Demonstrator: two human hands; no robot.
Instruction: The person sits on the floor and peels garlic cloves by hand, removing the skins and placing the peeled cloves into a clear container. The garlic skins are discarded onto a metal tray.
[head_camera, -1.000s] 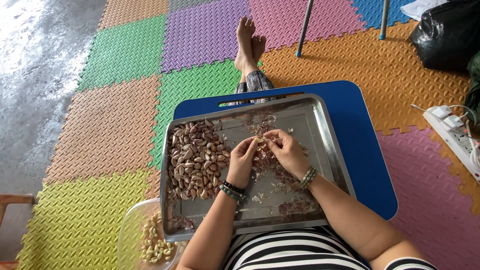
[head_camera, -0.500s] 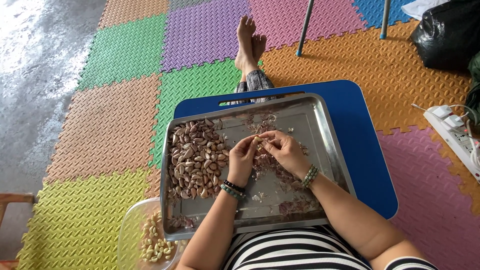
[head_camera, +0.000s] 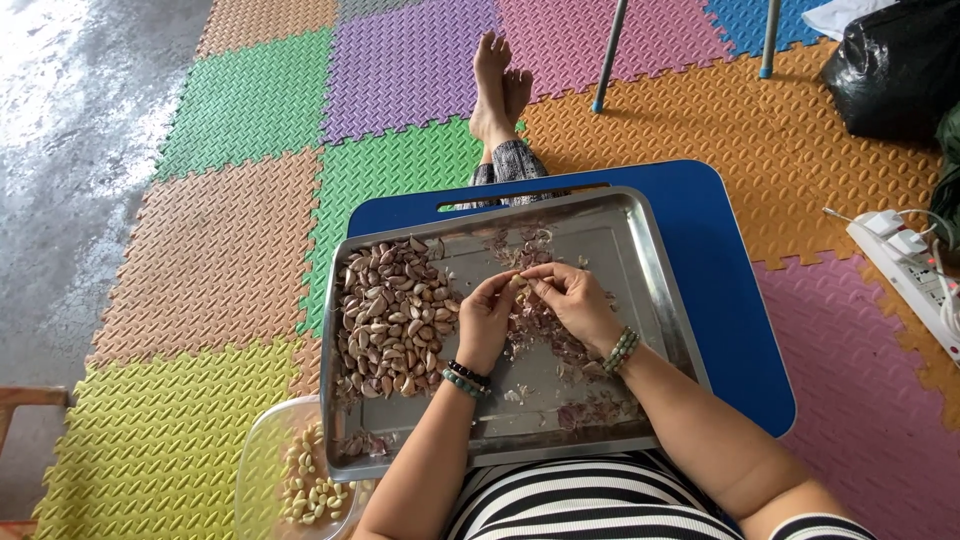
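Observation:
A metal tray (head_camera: 660, 290) rests on a blue lap table (head_camera: 730, 290) over my legs. A heap of unpeeled garlic cloves (head_camera: 390, 315) fills the tray's left side. Purple-white skins (head_camera: 560, 345) lie scattered in its middle and front. My left hand (head_camera: 485, 320) and my right hand (head_camera: 570, 300) meet over the tray's centre, fingertips pinching one garlic clove (head_camera: 520, 288) between them. Both wrists wear bead bracelets.
A clear plastic bowl (head_camera: 262, 465) with peeled cloves (head_camera: 305, 485) stands at the front left beside the tray. Coloured foam mats cover the floor. A black bag (head_camera: 895, 65) and a white power strip (head_camera: 915, 270) lie to the right. Two chair legs (head_camera: 608, 55) stand beyond my feet.
My fingers have shifted slightly on the clove; both hands stay over the same spot on the tray.

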